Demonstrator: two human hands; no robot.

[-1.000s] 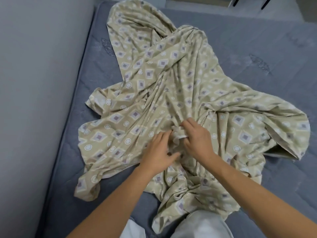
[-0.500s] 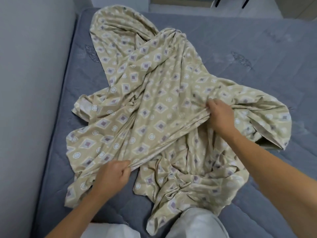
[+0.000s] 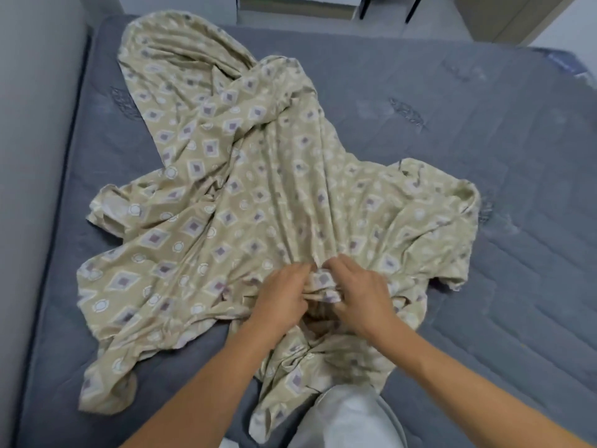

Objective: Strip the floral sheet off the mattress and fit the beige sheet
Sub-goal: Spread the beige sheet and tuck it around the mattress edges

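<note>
1. The beige sheet (image 3: 252, 195) lies bunched mid-mattress (image 3: 484, 130), no corner fitted.
2. The left hand (image 3: 281, 299) and right hand (image 3: 358, 295) each pinch one gathered fold, grips closed on cloth.
3. Hands so close may spread only a fold, not a hem; twisted layers could tangle.

Home bedroom: bare mattress (image 3: 452, 130) beside wall (image 3: 32, 124)

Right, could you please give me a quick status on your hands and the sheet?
Left hand and right hand both pinching one fold of the beige patterned sheet. Sheet bunched, unfitted, on bare grey mattress. Knee on near edge of sheet.
</note>
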